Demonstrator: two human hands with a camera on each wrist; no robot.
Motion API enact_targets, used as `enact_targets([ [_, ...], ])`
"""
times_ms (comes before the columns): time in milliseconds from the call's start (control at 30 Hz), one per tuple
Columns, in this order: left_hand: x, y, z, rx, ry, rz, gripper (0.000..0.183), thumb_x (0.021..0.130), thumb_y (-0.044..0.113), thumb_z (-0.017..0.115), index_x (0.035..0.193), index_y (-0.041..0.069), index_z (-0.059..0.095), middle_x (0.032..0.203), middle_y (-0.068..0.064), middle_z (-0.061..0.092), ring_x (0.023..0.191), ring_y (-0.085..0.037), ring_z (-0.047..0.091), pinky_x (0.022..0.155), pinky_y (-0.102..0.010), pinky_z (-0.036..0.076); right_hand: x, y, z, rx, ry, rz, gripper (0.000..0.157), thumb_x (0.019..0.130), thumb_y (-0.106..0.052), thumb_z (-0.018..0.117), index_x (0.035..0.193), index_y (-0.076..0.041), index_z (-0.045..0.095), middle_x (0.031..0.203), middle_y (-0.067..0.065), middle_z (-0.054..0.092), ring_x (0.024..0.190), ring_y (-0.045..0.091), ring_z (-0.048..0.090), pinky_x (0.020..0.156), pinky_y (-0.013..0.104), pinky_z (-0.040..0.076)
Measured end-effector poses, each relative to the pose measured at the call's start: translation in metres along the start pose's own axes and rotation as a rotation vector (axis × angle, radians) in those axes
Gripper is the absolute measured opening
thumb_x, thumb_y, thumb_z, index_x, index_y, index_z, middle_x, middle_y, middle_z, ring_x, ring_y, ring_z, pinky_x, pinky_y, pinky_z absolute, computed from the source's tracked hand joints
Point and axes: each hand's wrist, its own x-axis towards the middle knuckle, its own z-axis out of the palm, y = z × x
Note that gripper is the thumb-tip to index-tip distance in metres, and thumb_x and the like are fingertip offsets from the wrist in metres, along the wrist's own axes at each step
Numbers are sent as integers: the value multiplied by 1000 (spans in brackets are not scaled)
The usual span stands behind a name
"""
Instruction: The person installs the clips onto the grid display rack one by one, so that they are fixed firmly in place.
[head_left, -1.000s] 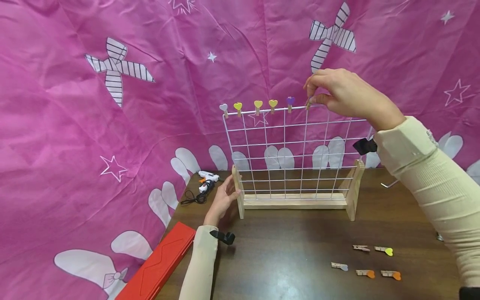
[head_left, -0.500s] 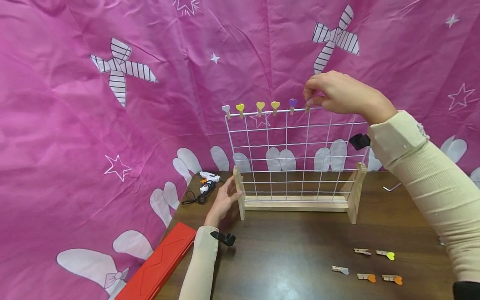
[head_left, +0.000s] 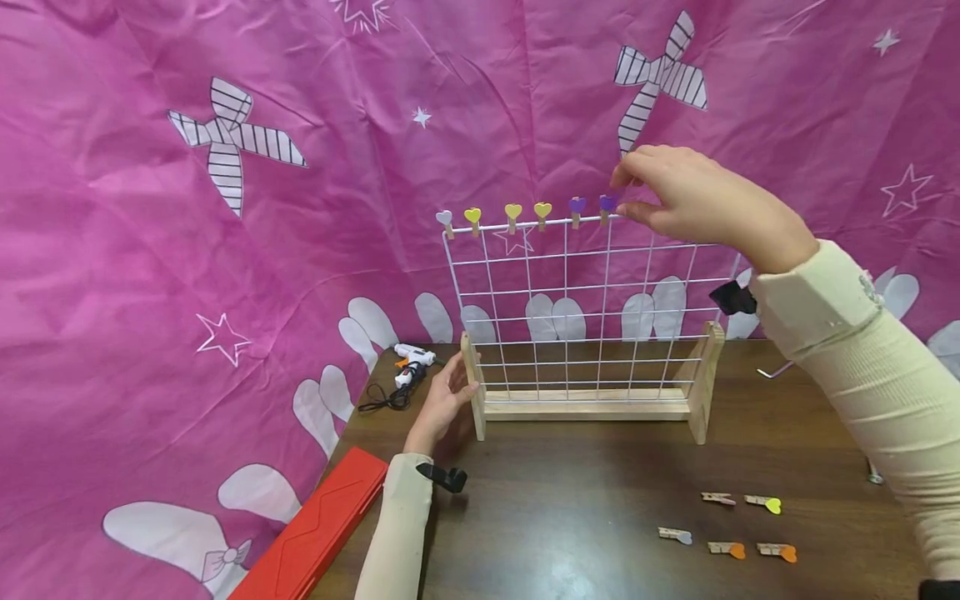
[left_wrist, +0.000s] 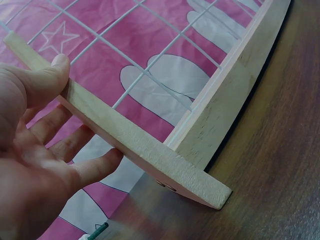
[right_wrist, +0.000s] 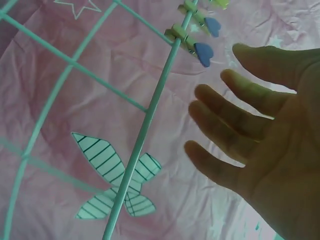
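Observation:
A white wire grid (head_left: 585,317) stands upright in a wooden stand (head_left: 585,410). My left hand (head_left: 442,404) grips the stand's left side post (left_wrist: 145,135), thumb on one side and fingers on the other. Along the grid's top bar sits a row of heart-topped clothespins: one pale, several yellow and two purple. The rightmost purple clothespin (head_left: 606,207) is clipped close by my right hand (head_left: 693,196). That hand holds nothing; in the right wrist view its fingers are apart from the purple clothespin (right_wrist: 202,52).
Several loose clothespins, including an orange one (head_left: 726,549) and a yellow one (head_left: 763,503), lie at the table's front right. A glue gun (head_left: 414,356) with a black cord lies left of the stand. A red box (head_left: 315,525) lies at the left edge.
My right hand has let go of the rightmost purple clothespin, which stays clipped on the top bar, and drawn slightly to the right. My left hand keeps its place on the post.

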Motion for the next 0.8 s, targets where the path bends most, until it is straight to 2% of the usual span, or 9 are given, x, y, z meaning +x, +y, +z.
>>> enact_targets([
  [200, 2, -2, -1, -6, 0, 25, 60, 87, -11, 51, 142, 4, 31, 141, -19, 38, 131, -35, 33, 102, -50, 32, -37, -4, 11, 1, 127, -96, 20, 80, 1, 65, 99, -2, 60, 96, 8, 58, 85, 24, 54, 74, 39, 42],
  [333, 1, -3, -1, -22, 2, 0, 60, 87, -12, 51, 142, 4, 31, 142, -17, 38, 131, -33, 33, 102, -49, 32, -65, -6, 28, 5, 147, -151, 22, 76, 1, 69, 95, -7, 61, 91, -1, 59, 80, 13, 54, 69, 30, 43],
  [400, 0, -2, -1, -14, 0, -17, 60, 88, -11, 51, 142, 5, 31, 142, -16, 38, 131, -30, 34, 102, -48, 31, -79, -5, 38, 5, 140, -168, 24, 75, -1, 71, 95, -11, 62, 90, -5, 58, 76, 8, 52, 67, 25, 42],
  [533, -1, -2, -1, -8, 2, -31, 61, 88, -10, 52, 142, 6, 31, 142, -15, 39, 131, -28, 34, 103, -48, 31, -105, 0, 61, 17, 113, -191, 25, 74, -3, 72, 94, -15, 63, 90, -10, 57, 75, 4, 52, 66, 22, 44],
  [800, 2, -1, -3, -9, -12, 8, 60, 87, -10, 52, 142, 3, 30, 142, -20, 36, 131, -33, 32, 103, -51, 29, -152, 12, 105, 69, 36, -163, 25, 75, -4, 71, 91, -22, 64, 87, -16, 56, 72, -3, 50, 61, 18, 44],
])
